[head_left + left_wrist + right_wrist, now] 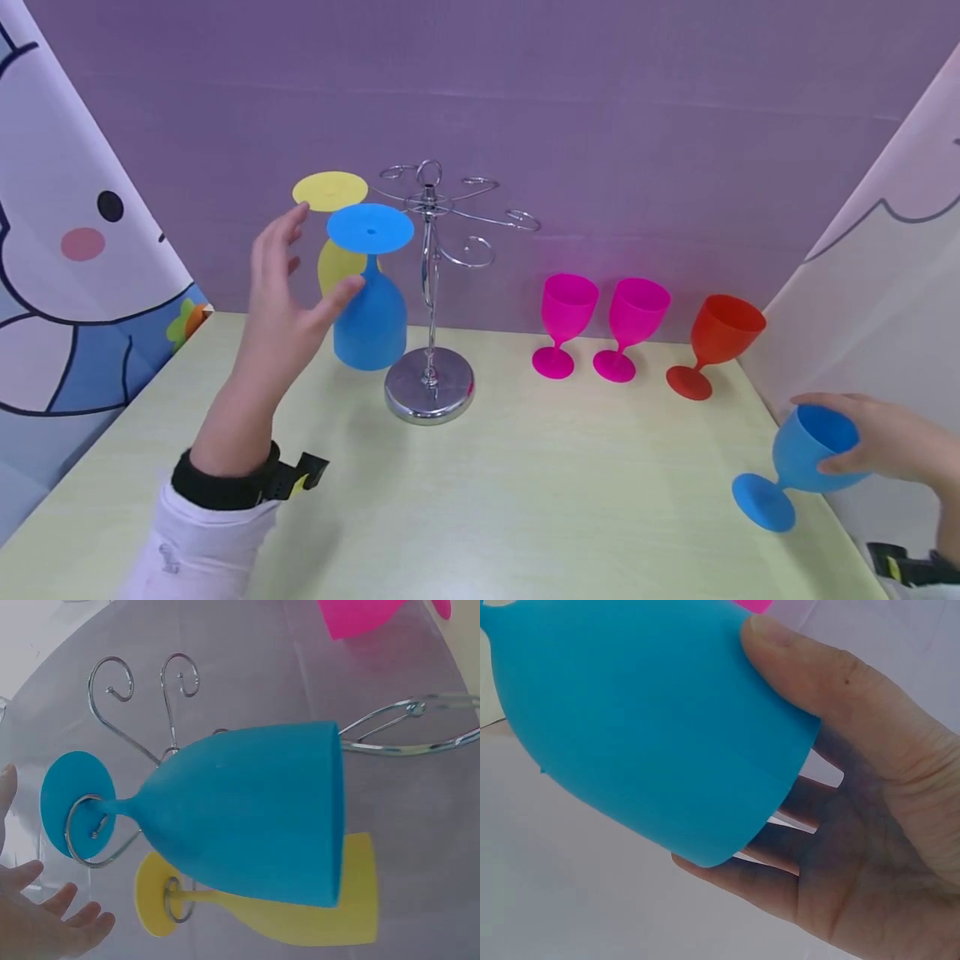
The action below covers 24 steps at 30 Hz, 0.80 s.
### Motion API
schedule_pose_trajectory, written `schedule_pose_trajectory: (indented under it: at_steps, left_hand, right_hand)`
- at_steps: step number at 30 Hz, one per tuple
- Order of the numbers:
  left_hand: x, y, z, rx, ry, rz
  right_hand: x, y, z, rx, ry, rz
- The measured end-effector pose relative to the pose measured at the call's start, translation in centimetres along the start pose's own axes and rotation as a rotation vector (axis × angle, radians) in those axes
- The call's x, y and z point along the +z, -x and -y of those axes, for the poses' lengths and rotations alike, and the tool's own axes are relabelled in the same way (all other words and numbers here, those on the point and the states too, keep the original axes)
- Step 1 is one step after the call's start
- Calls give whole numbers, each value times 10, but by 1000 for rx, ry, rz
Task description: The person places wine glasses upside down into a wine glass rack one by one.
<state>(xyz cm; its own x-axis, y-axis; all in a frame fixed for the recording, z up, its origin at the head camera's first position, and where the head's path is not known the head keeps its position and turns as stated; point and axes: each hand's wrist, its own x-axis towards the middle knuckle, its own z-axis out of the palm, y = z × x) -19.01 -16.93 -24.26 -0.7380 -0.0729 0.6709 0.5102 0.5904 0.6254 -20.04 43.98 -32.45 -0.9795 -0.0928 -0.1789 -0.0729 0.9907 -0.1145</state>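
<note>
Seemingly, hanging is under way: left on the rack [430, 203], one blue cup [371, 325] hangs inverted, left hand [281, 308] loose beside it. Right of the rack, the right hand [892, 433] grips another blue cup [802, 457], which probably needs upending.

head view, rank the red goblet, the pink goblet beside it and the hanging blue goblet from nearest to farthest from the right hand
1. Red goblet: beyond the right hand and to its left.
2. Pink goblet: just left of the red one.
3. Hanging blue goblet: far left, upside down on the metal stand.
</note>
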Motion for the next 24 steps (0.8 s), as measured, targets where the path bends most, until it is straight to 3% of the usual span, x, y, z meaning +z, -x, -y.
schedule_pose_trajectory:
  at_steps: [5,10,19,24]
  left_hand:
    - [-9,-20,-14,77,-39,18]
    - [-18,-48,-29,112,-101,93]
    - [-15,-94,-51,79,-322,283]
    - [-9,-118,-60,123,-454,385]
  right_hand:
    - [-18,12,26,-8,-14,32]
    - [-23,18,36,0,-9,36]
    - [-21,17,32,-11,-5,40]
    - [-5,-2,0,-12,6,23]
